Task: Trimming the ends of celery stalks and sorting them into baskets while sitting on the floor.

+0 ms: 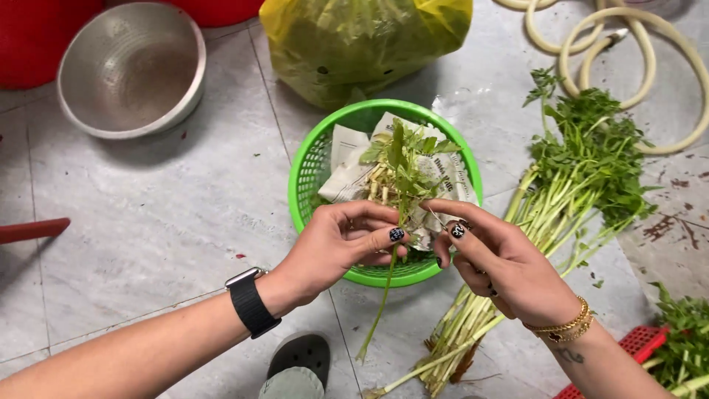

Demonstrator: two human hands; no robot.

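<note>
Now | left hand (347, 240) pinches herb stem (385, 295) | right hand (502, 258) grips its top | over green basket (310, 170)

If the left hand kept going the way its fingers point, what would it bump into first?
Probably the right hand. The left hand points across to the right, pinching a green stem, and the right hand's fingertips sit just past that stem, almost touching. The green basket looks lower down, though depth is hard to judge.

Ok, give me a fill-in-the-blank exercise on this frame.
1. Both hands, left hand and right hand, pinch one green ____.
2. The basket under the stem is ____ in colour.
3. The metal bowl sits at the top ____ of the view.
4. The watch is on the ____ wrist.

Missing: stem; green; left; left
</note>
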